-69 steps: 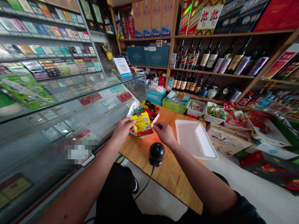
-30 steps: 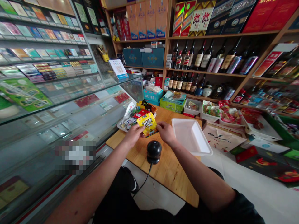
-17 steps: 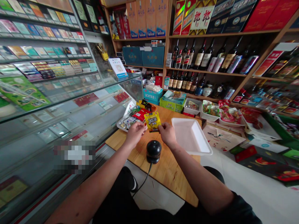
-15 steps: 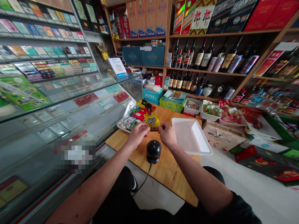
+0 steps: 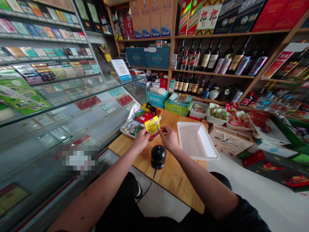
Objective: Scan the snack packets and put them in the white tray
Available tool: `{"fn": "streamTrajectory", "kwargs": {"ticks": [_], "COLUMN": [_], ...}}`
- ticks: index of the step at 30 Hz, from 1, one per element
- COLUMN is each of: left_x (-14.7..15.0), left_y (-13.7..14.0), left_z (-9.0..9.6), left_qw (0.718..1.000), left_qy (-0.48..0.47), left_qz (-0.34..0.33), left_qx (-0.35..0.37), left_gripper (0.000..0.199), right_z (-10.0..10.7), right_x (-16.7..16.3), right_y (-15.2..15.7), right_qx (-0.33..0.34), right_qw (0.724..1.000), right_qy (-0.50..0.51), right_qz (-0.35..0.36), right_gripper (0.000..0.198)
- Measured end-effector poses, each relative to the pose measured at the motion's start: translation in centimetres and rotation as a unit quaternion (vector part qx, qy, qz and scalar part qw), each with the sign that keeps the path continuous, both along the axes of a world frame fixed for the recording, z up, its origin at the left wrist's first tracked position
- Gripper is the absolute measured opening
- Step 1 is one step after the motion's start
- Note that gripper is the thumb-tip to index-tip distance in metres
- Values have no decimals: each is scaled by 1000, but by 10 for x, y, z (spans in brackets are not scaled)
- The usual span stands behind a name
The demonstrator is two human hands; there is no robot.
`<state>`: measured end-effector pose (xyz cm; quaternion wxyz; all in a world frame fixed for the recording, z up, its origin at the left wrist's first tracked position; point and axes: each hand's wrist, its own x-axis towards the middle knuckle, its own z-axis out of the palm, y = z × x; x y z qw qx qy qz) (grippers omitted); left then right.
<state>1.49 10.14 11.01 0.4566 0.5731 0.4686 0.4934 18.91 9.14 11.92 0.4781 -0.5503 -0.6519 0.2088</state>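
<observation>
Between my two hands is a small yellow snack packet [image 5: 152,125] with a red lower edge, its print-covered face tilted up. My left hand [image 5: 142,140] pinches its lower left side, and my right hand [image 5: 169,138] grips its right edge. Just below the hands a black dome-shaped device [image 5: 158,156] with a cable stands on the wooden table [image 5: 181,180]. Behind my left hand, a white tray [image 5: 127,132] is heaped with assorted snack packets [image 5: 138,124]. Right of my right hand lies a white plastic tray [image 5: 193,141] with nothing in it.
A glass display counter [image 5: 60,112] runs along the left. Behind the table stand a green box [image 5: 177,106] and a blue box [image 5: 157,100]. Bottle shelves [image 5: 217,35] rise at the back, and trays of packaged food [image 5: 217,117] line the right.
The yellow packet has been turned in my hands, from its dark-lettered front to a face with smaller print and a red edge. My hands have shifted slightly; the trays and device stay put.
</observation>
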Motion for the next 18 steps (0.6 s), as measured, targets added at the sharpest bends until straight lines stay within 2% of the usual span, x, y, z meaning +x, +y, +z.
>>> {"fn": "streamTrajectory", "kwargs": {"ticks": [3,9,15,18], "left_x": [-3,-9,-15,-16], "left_y": [0,3,11,16], "left_z": [4,9,-1,-8], "left_qw": [1000,997,994,996], "left_qy": [20,76,102,76], "left_qz": [-3,-8,-35,-37], "left_qx": [-2,-6,18,17], "left_gripper": [37,34,31,32], "right_z": [4,1,-9,-13], "right_x": [9,18,20,22], "right_y": [12,24,24,23], "right_qx": [-34,-74,-73,-68], "right_qw": [999,997,997,996], "right_qy": [6,6,-15,-46], "right_qz": [-34,-12,6,19], "right_gripper": [27,27,22,14]}}
